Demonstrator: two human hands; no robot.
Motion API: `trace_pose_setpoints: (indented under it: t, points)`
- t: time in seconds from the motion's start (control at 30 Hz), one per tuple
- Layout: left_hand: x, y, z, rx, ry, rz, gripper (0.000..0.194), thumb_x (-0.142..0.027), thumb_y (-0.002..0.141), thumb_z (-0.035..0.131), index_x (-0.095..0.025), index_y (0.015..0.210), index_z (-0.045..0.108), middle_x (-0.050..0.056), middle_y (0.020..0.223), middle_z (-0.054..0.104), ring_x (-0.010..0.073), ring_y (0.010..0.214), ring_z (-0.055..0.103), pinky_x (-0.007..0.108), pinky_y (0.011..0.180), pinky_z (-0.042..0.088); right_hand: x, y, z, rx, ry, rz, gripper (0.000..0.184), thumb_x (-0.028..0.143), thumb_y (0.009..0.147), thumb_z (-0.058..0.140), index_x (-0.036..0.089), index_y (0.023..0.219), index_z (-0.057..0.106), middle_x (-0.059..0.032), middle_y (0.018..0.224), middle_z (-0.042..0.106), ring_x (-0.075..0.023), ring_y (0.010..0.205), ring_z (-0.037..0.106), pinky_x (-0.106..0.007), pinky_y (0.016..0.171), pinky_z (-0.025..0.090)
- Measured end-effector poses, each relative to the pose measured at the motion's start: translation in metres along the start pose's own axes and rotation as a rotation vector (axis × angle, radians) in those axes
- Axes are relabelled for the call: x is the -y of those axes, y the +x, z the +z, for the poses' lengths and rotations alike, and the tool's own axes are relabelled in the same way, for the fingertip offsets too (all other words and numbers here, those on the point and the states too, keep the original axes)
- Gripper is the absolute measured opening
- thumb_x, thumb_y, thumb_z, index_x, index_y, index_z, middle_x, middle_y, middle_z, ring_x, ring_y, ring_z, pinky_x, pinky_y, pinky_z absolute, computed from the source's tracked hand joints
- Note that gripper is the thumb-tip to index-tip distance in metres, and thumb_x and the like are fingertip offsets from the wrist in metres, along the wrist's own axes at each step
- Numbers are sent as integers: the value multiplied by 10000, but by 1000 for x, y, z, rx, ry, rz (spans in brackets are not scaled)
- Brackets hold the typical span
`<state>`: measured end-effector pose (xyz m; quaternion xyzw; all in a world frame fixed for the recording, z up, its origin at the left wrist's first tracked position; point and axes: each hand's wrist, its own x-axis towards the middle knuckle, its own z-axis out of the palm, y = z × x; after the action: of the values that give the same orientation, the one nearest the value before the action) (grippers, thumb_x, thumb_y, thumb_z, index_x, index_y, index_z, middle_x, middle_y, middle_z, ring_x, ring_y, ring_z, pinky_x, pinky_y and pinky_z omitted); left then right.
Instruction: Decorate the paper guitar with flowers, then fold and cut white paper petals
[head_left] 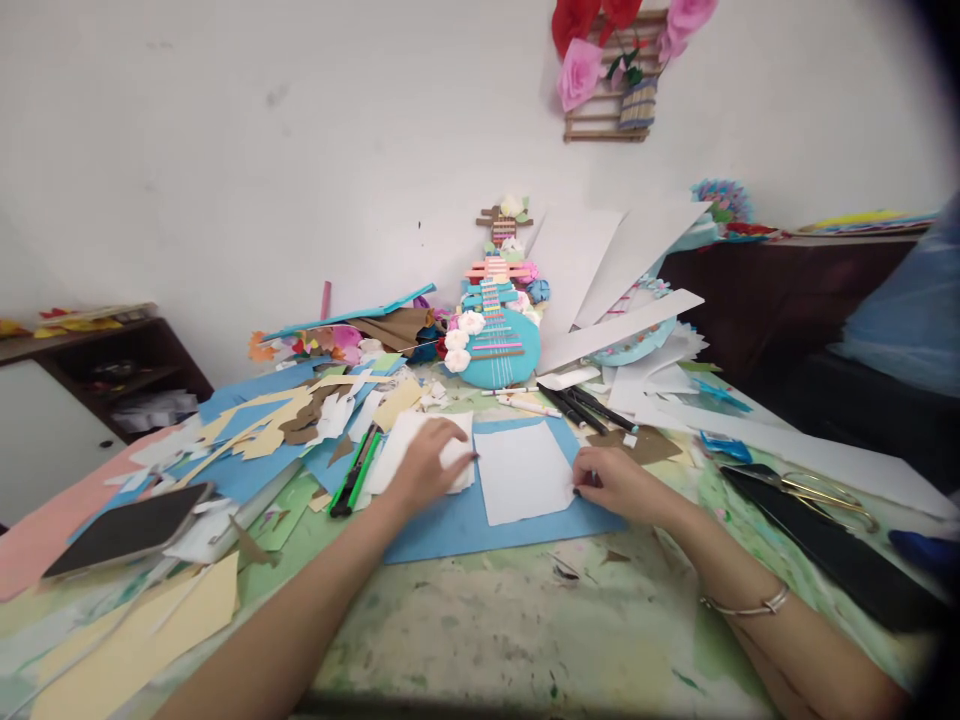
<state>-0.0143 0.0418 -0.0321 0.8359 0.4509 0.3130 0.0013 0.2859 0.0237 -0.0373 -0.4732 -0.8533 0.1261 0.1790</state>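
Note:
A square white sheet of paper (523,474) lies on a larger blue sheet (450,538) in front of me. My right hand (616,484) pinches the white sheet at its right edge, fingers closed. My left hand (433,460) rests over a stack of white paper squares (390,455), its fingers and thumb apart, the tips near the white sheet's left edge. Part of the stack is hidden under that hand. Left of the stack lies a green and black utility knife (355,470). Several black pens (581,405) lie behind the blue sheet.
Paper scraps (300,410) cover the left side, near a dark phone (131,528). A turquoise paper instrument (501,345) with white flowers leans at the back. On the right are gold-handled scissors (825,495) and a long black strip (832,550). White card strips (622,330) stand behind.

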Motion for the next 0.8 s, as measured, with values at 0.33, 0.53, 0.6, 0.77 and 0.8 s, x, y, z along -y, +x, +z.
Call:
trace_pose_setpoints:
  t: [0.33, 0.53, 0.6, 0.77, 0.8]
  points:
    - [-49, -14, 38, 261, -208, 230, 141, -208, 796, 527, -167, 926, 564, 98, 958, 631, 214, 933, 571, 347, 830, 467, -22, -6, 2, -25, 349, 214, 78, 196, 719, 535, 150, 711, 598, -12, 623, 602, -143, 595, 566, -249, 581, 421]
    - [-32, -14, 40, 256, -337, 225, 98, -141, 798, 499, -193, 789, 582, 57, 985, 680, 170, 989, 619, 287, 856, 480, -18, -6, 1, -42, 375, 52, 110, 156, 682, 580, 148, 750, 666, -59, 898, 592, -131, 692, 561, -242, 606, 427]
    - [-31, -14, 39, 264, -376, 202, 83, -142, 783, 521, -189, 758, 585, 53, 976, 690, 176, 996, 629, 287, 856, 487, -17, -6, 0, -38, 372, 28, 96, 153, 691, 581, 148, 706, 675, -68, 959, 571, -123, 700, 554, -241, 610, 427]
    - [-26, -13, 35, 298, -510, 127, 56, -159, 759, 568, -176, 711, 593, 59, 990, 697, 197, 1058, 615, 305, 911, 476, -18, -8, -3, -40, 346, 54, 69, 120, 662, 596, 142, 673, 660, -51, 916, 566, -98, 630, 505, -235, 583, 412]
    - [-24, -13, 35, 305, -530, 113, 46, -169, 755, 581, -174, 711, 596, 63, 993, 697, 202, 1059, 614, 311, 914, 476, -18, -8, -3, -35, 344, 57, 63, 116, 657, 599, 141, 670, 655, -48, 898, 569, -101, 632, 502, -233, 581, 407]
